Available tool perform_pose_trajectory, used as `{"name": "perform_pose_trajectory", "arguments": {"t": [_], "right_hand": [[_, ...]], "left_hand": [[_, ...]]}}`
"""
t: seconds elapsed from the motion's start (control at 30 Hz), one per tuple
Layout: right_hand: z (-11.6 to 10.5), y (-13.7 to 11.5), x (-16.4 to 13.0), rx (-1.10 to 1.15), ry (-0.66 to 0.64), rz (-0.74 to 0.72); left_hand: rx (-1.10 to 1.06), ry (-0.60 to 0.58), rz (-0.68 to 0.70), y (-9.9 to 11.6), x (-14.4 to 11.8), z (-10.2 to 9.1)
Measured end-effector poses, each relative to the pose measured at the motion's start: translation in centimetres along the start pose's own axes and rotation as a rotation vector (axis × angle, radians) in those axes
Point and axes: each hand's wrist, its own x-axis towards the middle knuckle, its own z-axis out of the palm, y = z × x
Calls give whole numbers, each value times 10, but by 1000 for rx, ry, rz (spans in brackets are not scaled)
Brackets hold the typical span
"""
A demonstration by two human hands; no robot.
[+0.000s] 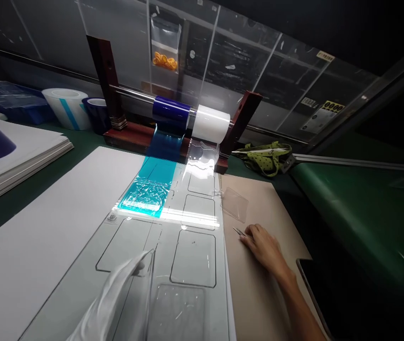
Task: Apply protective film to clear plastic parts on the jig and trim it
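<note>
Metal tool (238, 231) in right hand (264, 247), crosswise, tip pointing left

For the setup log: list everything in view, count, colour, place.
Stand: 1, reddish-brown, rear centre
Mounted rolls: 2, dark blue and white, on stand
Outlined board: 1, grey, centre
Film strips: 2, blue and clear, from rolls to board
Tan sheet: 1, tan, right
Clear plates: at least 2, colourless, on board and tan sheet
White sheet: 1, white, left
Sheet stack: 1, white, left
Work surface: 1, green, underneath
Loose rolls: 2, white and dark blue, left of stand
Tray: 1, blue, rear left
Ring bag: 1, clear with orange rings, rear
Pouch: 1, green, right of stand
Dark slab: 1, black, lower right
Metal tool: 1, silvery, right of board
Left hand: 1, white glove, lower centre
Right hand: 1, bare, holding tool
</note>
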Motion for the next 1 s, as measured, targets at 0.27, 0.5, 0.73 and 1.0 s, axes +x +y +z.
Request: {"name": "perform_pose_trajectory", "arguments": {"t": [0.27,0.5,0.73,1.0], "right_hand": [[-11,-65,-76,309,16,23],[-23,-144,-177,739,-135,-71],[-17,-147,-191,797,-282,-61],[-10,-138,-191,872,-198,-220]], "left_hand": [[201,-102,223,32,-7,6],[260,-218,358,55,-17,10],[247,-264,402,70,-27,16],[164,-339,410,80,-28,18]]}}
